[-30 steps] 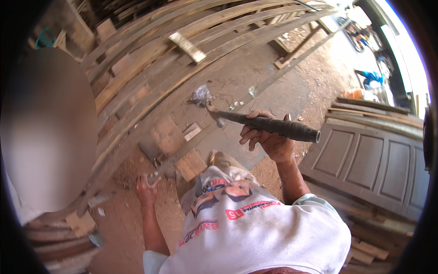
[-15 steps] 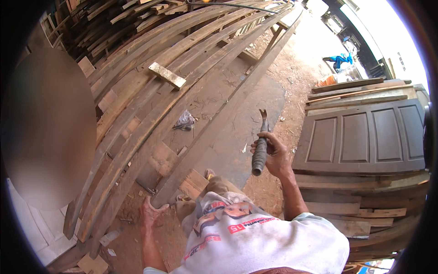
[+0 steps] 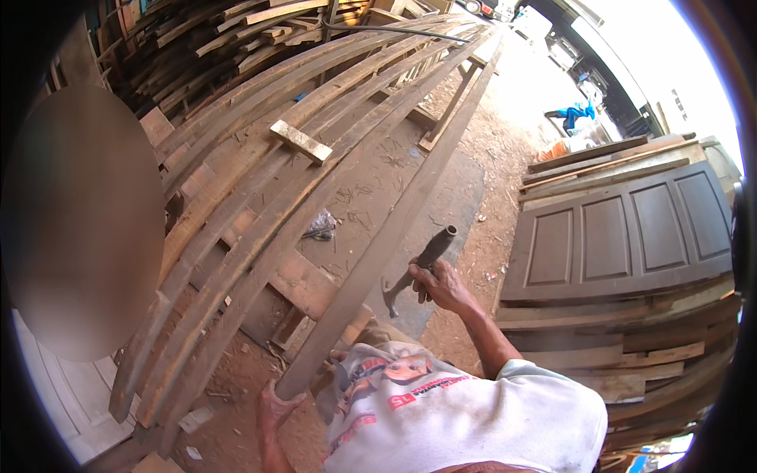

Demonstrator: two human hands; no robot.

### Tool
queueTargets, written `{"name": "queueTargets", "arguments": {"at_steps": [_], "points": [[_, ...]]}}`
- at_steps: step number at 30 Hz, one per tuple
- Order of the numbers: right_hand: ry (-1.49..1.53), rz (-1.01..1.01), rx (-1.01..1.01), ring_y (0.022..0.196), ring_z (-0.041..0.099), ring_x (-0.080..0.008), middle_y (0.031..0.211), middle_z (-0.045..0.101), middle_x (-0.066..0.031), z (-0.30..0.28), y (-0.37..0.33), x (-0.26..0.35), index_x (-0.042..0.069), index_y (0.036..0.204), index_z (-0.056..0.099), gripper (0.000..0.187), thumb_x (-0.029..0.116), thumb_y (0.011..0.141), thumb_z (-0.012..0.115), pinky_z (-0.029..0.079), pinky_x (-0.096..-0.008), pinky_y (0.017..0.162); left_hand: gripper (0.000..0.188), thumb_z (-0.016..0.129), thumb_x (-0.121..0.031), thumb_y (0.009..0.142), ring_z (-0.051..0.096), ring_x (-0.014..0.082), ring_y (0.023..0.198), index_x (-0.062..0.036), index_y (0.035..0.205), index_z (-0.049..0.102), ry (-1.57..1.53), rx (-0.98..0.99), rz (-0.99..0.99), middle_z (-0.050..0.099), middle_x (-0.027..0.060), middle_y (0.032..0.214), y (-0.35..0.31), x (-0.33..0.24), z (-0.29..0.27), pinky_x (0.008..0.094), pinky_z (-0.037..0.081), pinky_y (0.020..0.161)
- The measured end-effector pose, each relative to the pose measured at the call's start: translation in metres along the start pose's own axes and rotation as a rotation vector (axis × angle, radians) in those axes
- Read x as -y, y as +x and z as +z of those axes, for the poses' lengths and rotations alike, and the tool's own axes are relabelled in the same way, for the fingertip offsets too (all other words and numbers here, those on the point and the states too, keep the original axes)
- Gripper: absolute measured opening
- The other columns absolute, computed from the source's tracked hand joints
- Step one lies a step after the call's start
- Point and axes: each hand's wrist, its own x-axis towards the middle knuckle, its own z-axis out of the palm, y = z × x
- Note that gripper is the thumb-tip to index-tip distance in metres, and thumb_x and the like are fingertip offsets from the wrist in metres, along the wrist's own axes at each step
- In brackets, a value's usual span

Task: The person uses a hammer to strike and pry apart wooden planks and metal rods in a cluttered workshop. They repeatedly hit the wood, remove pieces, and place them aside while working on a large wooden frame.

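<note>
A claw hammer [image 3: 434, 248] with a dark, thick grip is held by my right hand [image 3: 438, 285]. Its handle end points away from me, while its metal head hangs lower, close to the shirt. My right fingers are closed around it. At the near end of a long wooden beam [image 3: 347, 315], my left hand [image 3: 276, 406] grips the tip, with the thumb at its end and some fingers hidden. The beam runs from there up to the far end of the workspace.
More long beams [image 3: 260, 221] lie side by side at left, crossed by a short block [image 3: 301, 142]. A plastic bag [image 3: 321, 226] sits between beams. At right, a dark panelled door [image 3: 623, 236] rests on stacked boards [image 3: 599, 359]. A blurred area covers the far left.
The hammer has flipped, so its head now points toward me instead of away. My left hand and the beam's near end have shifted right and nearer to me.
</note>
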Motion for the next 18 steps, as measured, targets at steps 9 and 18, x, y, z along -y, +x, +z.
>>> {"name": "queueTargets", "arguments": {"at_steps": [9, 18], "points": [[-0.266, -0.366, -0.042, 0.107, 0.068, -0.0320, 0.109, 0.071, -0.0202, 0.005, 0.014, -0.018, 0.002, 0.120, 0.066, 0.045, 0.042, 0.100, 0.064, 0.051, -0.0429, 0.093, 0.081, 0.094, -0.039, 0.062, 0.062, 0.0448, 0.114, -0.0008, 0.124, 0.058, 0.110, -0.189, -0.217, 0.066, 0.0271, 0.118, -0.065, 0.136, -0.055, 0.0525, 0.049, 0.095], [-0.125, -0.142, -0.143, 0.099, 0.069, -0.0309, 0.101, 0.072, -0.0193, 0.006, 0.020, -0.038, -0.003, 0.110, 0.066, 0.053, 0.049, 0.101, 0.059, 0.052, -0.0428, 0.088, 0.101, 0.070, -0.069, 0.086, 0.050, 0.0576, 0.129, 0.0030, 0.152, 0.042, 0.435, -0.363, -0.082, 0.049, 0.0348, 0.147, -0.108, 0.165, -0.027, 0.0634, 0.043, 0.106]]}}
